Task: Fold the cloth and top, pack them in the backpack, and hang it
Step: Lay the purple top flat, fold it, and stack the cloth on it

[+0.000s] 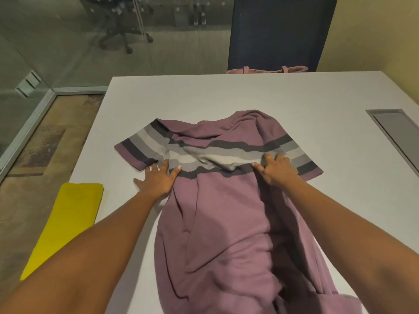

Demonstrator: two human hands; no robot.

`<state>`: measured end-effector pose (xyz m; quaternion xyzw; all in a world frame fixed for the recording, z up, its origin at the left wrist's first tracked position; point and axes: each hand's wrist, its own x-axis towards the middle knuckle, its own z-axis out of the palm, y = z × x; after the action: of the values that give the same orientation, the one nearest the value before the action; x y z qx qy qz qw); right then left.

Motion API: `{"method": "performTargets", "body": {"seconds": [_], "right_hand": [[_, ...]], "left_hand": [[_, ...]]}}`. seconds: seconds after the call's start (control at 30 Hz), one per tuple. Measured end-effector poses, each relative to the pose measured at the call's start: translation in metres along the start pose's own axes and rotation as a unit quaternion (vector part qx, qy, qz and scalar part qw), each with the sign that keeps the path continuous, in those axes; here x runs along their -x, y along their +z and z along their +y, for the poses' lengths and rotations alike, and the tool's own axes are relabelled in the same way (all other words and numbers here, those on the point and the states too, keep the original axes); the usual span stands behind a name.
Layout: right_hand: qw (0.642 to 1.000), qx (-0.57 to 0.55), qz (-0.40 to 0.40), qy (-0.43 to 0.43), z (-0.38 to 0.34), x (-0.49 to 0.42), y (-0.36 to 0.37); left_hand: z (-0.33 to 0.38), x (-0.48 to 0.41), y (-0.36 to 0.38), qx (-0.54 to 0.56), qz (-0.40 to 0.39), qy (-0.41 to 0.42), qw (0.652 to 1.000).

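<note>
A purple top [226, 223] with grey, white and dark stripes across the chest and sleeves lies spread on the white table [226, 94], collar end away from me, its body wrinkled. My left hand [158, 180] presses flat with fingers spread at the top's left side, under the left sleeve. My right hand [276, 169] rests flat on the striped band by the right sleeve. A folded yellow cloth [68, 220] lies at the table's left edge. A pink bag [267, 70], only its top rim visible, sits behind the far table edge.
A dark blue chair back [278, 30] stands behind the pink bag. A grey cable hatch [396, 132] is set in the table at the right. Glass wall and an office chair [122, 30] are at the far left; carpet floor lies left of the table.
</note>
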<state>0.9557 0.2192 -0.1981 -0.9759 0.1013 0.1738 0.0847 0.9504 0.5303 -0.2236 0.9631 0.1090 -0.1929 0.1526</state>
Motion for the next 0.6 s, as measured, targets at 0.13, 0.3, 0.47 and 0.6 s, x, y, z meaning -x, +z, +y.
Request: {"method": "performTargets", "body": {"seconds": [0.13,0.3,0.47,0.6], "right_hand": [[0.999,0.033,-0.035,0.020,0.013,-0.031,-0.011],[0.997,0.033,-0.059,0.042,0.023,-0.057,-0.024],[0.998,-0.051,0.036,-0.026,0.020,-0.070,-0.020],[0.980,-0.134,0.144,-0.038,0.024,-0.062,-0.017]], "left_hand": [[0.003,-0.019,-0.006,-0.021,0.023,-0.024,0.999],[-0.005,-0.050,-0.024,-0.059,0.031,-0.044,0.997],[-0.013,-0.078,-0.054,0.028,0.052,-0.123,0.991],[0.000,-0.072,-0.049,0.027,0.133,-0.074,0.988]]}}
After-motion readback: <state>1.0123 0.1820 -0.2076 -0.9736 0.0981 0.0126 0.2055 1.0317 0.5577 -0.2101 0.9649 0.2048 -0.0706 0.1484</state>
